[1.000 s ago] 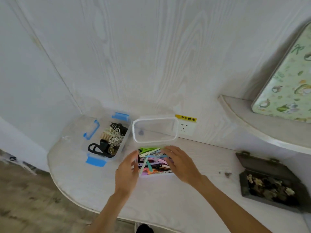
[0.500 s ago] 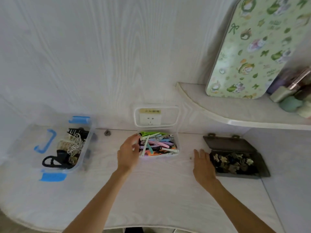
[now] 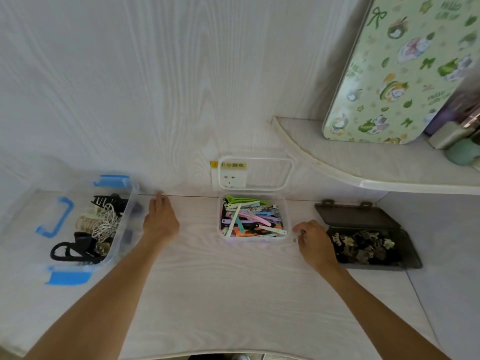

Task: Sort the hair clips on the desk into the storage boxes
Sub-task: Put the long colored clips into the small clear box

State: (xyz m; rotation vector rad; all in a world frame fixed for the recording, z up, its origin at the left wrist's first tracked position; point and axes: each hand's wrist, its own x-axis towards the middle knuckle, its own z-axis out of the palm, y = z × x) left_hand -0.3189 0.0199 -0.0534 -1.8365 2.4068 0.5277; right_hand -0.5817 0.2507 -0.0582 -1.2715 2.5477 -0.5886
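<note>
Three open boxes stand along the wall. The left one is a clear box with blue latches (image 3: 126, 226) holding large claw clips (image 3: 104, 224). A small clear box (image 3: 287, 216) in the middle is full of flat coloured clips (image 3: 249, 219). At the right, a dark grey box (image 3: 411, 257) holds small clips (image 3: 363, 246). My left hand (image 3: 160, 220) lies between the left and middle boxes, its straight fingers reaching the seam of desk and wall. My right hand (image 3: 315, 241) sits between the middle and dark boxes, fingers curled, pinching a small dark clip (image 3: 303, 232).
The middle box's clear lid (image 3: 289, 175) leans up against the wall over a power socket (image 3: 232, 178). A raised shelf (image 3: 363, 165) at the right carries a green patterned tin (image 3: 394, 74) and small bottles. The white desk (image 3: 233, 294) ends in a curved front edge.
My left hand left the middle box and moved left to the wall seam, over where a small dark clip lay. My right hand's fingers curled beside the dark box.
</note>
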